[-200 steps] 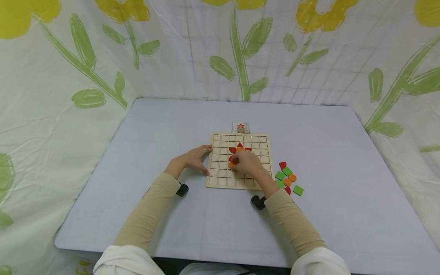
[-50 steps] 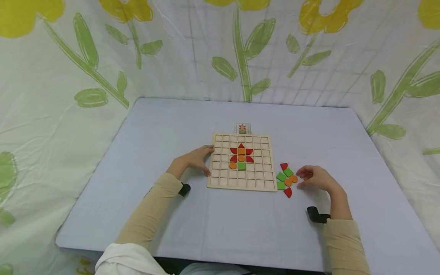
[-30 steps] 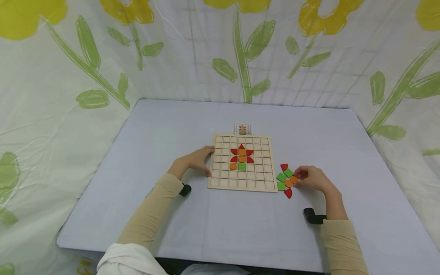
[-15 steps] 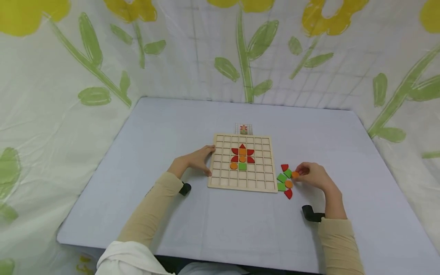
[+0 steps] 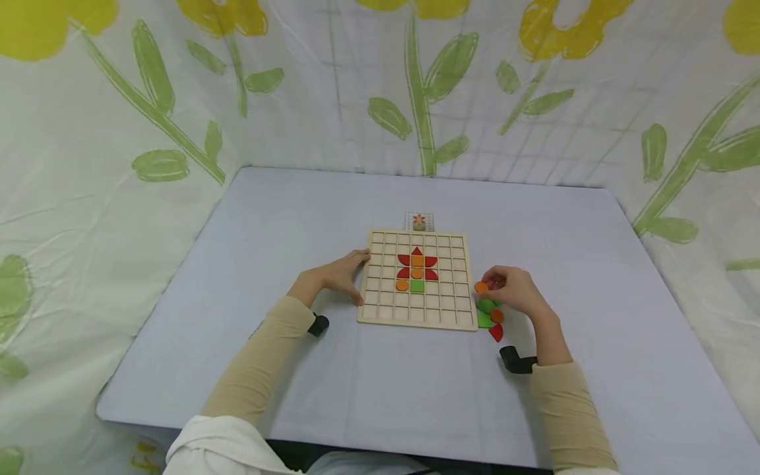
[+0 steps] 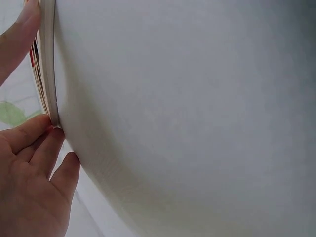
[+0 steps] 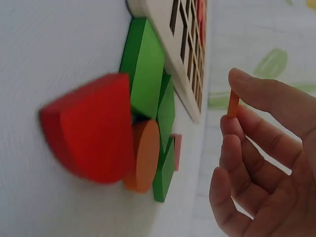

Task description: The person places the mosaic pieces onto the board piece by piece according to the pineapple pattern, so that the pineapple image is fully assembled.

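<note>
My right hand (image 5: pixel 515 288) pinches an orange disc (image 7: pixel 233 104) between thumb and fingertips, raised beside the right edge of a wooden grid board (image 5: pixel 380 315). Spread wide, my left hand (image 5: pixel 340 274) touches the board's left edge with thumb and fingertips; the left wrist view shows them at the board's side (image 6: pixel 48 74). On the board lie red pieces (image 5: pixel 431 260) around an orange square (image 5: pixel 417 260) and an orange disc (image 5: pixel 417 273), with a green square (image 5: pixel 417 285) and another orange disc (image 5: pixel 402 285) below.
Right of the board lie loose green pieces (image 7: pixel 143 71), an orange disc (image 7: pixel 143 155) and a red quarter-round piece (image 7: pixel 94 128); my right hand partly hides this group in the head view. A small pattern card (image 5: pixel 419 221) sits behind the board on the pale table (image 5: pixel 285 224).
My right hand has gone from the board to the loose pieces, taken an orange disc, and moved left with it toward the board. A green square and more red pieces now lie on the board.
</note>
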Available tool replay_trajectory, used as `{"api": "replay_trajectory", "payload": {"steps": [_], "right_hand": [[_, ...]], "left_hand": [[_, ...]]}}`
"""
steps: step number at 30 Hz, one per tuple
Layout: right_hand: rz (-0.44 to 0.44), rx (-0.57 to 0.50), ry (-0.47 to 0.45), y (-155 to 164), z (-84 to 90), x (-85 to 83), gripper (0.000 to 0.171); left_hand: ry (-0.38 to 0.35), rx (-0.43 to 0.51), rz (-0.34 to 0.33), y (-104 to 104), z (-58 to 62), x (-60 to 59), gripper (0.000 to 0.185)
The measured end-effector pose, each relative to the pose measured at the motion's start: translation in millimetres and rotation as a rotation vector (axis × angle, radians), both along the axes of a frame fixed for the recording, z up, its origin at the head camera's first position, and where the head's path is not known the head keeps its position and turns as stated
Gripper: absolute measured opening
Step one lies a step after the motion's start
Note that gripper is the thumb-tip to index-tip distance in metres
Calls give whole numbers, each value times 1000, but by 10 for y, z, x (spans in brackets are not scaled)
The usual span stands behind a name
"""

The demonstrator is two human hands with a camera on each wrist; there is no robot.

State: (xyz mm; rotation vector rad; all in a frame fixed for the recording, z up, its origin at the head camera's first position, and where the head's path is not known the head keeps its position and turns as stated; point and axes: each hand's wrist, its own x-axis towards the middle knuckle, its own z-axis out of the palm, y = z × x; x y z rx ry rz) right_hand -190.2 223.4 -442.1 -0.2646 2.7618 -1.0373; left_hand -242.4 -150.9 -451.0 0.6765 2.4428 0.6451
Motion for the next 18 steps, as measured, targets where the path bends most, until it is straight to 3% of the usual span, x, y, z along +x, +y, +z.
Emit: {"api": "replay_trajectory", "payload": {"steps": [12, 18], "right_hand": [[172, 62, -41, -503, -6, -167, 22], [218, 97, -28, -694, -8, -257, 19]], "left_hand": [[16, -20, 5, 16, 10, -4, 102], [14, -12, 25, 17, 14, -2, 103]]}}
